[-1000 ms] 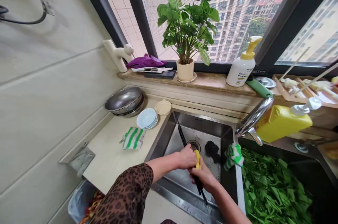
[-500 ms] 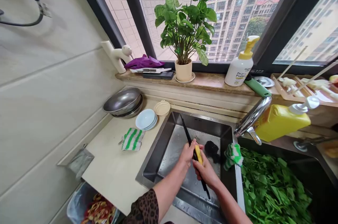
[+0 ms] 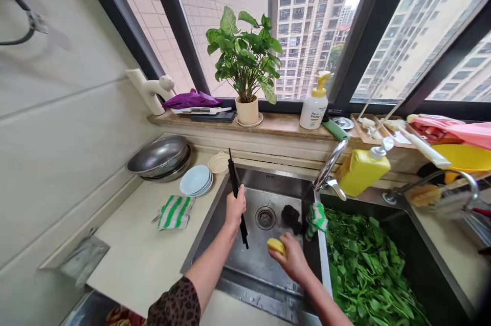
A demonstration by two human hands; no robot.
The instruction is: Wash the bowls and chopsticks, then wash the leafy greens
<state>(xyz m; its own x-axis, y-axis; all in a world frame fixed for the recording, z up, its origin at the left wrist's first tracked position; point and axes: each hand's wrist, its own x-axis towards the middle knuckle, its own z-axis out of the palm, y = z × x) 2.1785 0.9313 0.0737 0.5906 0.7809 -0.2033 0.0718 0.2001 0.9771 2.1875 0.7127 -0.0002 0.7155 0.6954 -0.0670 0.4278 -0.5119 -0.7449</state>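
Stacked stainless steel bowls (image 3: 158, 156) are sitting on the counter at 10 o'clock from the sink; a small stack of pale blue plates (image 3: 195, 180) is sitting just right of them; a green-striped cloth (image 3: 175, 212) is lying at 9 o'clock from the sink; a leopard-print sleeve (image 3: 176, 305) is showing at the bottom edge, at 7 o'clock; the left hand (image 3: 235, 208) is gripping black chopsticks (image 3: 235, 188) upright over the steel sink (image 3: 218, 198), at 9 o'clock from the drain (image 3: 265, 217); its fingers are pressed together and curled around the bundle, with the tips of the chopsticks pointing down and clear of the sink floor; the right hand (image 3: 292, 259) is holding a yellow sponge (image 3: 276, 246) at 5 o'clock from the drain, hands well apart; its fingers are close together, pinching the sponge against the thumb, though the grip is partly hidden; a dark scouring pad (image 3: 290, 216) is lying at 2 o'clock from the drain; a green-and-white cloth (image 3: 316, 221) is hanging on the sink divider; a chrome faucet (image 3: 330, 165) is rising behind it; a yellow jug (image 3: 362, 172) is standing to its right; leafy greens (image 3: 364, 264) are filling the right basin.
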